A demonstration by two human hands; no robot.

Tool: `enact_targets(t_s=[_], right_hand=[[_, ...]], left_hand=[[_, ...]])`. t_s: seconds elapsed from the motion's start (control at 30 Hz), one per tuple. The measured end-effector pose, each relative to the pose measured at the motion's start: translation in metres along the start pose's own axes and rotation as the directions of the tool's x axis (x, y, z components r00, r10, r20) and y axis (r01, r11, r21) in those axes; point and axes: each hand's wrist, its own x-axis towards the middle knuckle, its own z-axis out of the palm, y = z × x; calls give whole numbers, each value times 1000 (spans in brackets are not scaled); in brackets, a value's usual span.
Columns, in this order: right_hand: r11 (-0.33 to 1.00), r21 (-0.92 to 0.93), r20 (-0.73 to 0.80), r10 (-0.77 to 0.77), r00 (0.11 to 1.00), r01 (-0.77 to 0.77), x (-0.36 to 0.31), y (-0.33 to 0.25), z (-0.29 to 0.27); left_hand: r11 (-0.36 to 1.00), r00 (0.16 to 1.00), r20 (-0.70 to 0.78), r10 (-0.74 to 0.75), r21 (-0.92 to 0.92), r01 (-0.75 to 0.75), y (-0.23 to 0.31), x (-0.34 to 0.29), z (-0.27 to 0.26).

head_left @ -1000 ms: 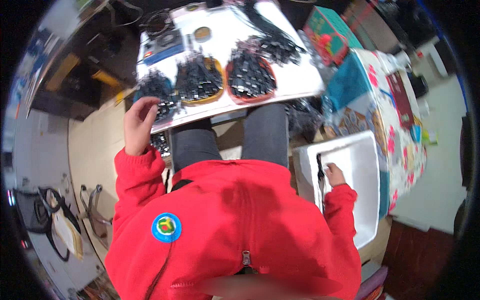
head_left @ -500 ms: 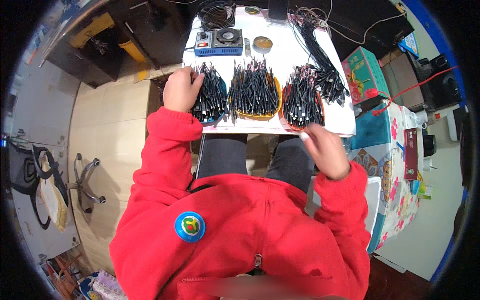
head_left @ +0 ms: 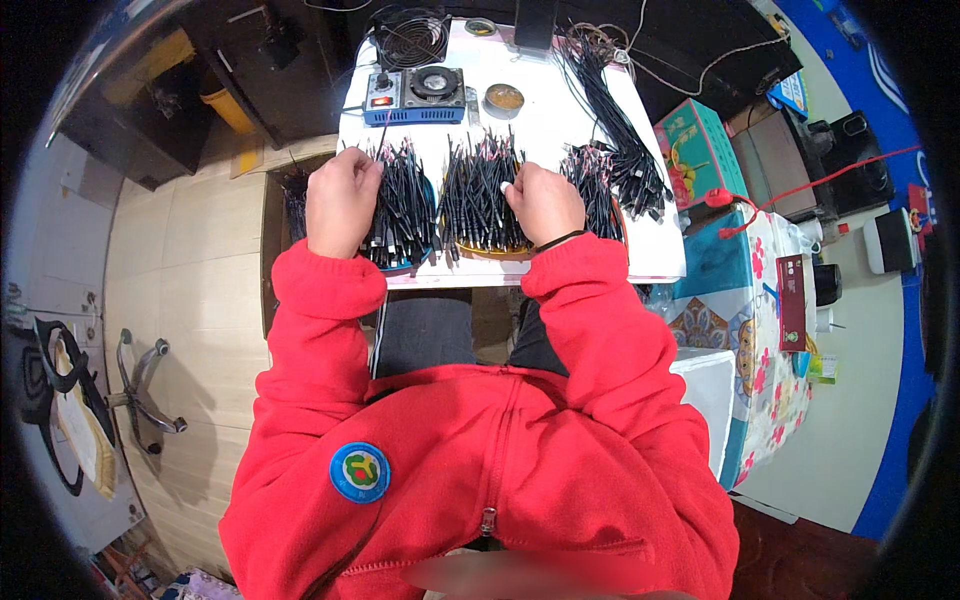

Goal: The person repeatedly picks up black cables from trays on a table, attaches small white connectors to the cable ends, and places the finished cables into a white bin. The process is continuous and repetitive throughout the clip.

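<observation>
Three bunches of short black cables stand on a white table (head_left: 480, 272). The left cables (head_left: 405, 210) are in a blue tray, the middle cables (head_left: 480, 195) in a yellow one, and the right cables (head_left: 598, 190) in an orange-red one. My left hand (head_left: 340, 202) is closed at the left bunch, with a thin black cable (head_left: 384, 138) rising from its fingertips. Over the gap between the middle and right bunches, my right hand (head_left: 548, 205) has its thumb and fingers drawn together against the middle cables. Whatever lies between them is hidden.
A blue box with a knob and red switch (head_left: 415, 98) stands behind the trays, near a black fan (head_left: 412, 40) and a round tin (head_left: 503, 98). Longer black cables (head_left: 625, 130) lie at the back right. A green carton (head_left: 698, 155) stands beyond the table's right edge.
My right hand has moved left and away from me, from the front of the right bunch to the middle bunch. My left hand stays at the left bunch, now with a cable upright at its fingertips.
</observation>
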Motion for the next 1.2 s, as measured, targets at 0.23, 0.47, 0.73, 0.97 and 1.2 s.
enact_targets(t_s=[0.23,0.47,0.73,0.97,1.2], right_hand=[[1000,24,-25,-18,1000,19,-1,1,3],[951,236,-379,-98,920,198,-20,-8,-26],[420,902,-92,-33,995,97,-122,-24,-74],[226,970,-86,-16,996,88,-159,-25,-75],[420,894,-139,-74,988,157,-179,-23,-73]], left_hand=[[847,989,-140,41,-520,-109,9,-6,-12],[273,951,294,-94,-911,308,43,-46,-32],[189,900,436,4,-884,427,102,-106,-2],[137,920,389,52,-915,380,133,-136,2],[131,940,320,118,-944,304,141,-152,2]])
